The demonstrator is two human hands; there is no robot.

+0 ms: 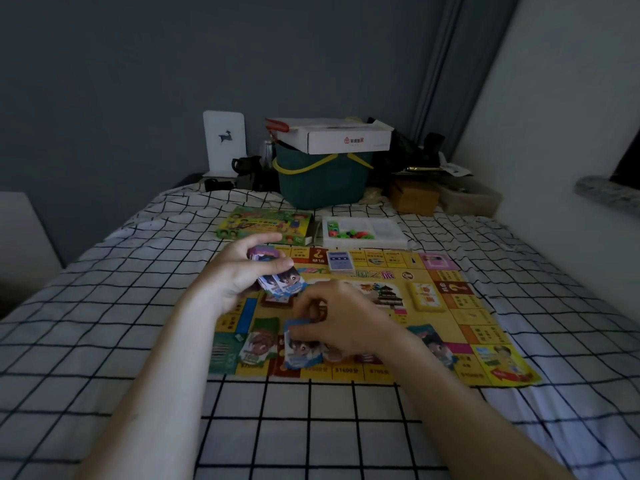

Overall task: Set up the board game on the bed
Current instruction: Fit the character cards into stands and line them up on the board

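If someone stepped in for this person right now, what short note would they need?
Left hand: holds a stack of play money above the board.
Right hand: pinches a blue note at the board's near edge.
Done: board spread on the bed; two card decks on it; some notes laid along the near edge.
Left: deal out the remaining money; tokens wait in the white tray behind the board, beside the game box.

Yellow game board (446, 327) on black-gridded white bedsheet (311, 427); teal, perhaps dark green, bucket (322, 181) beyond.
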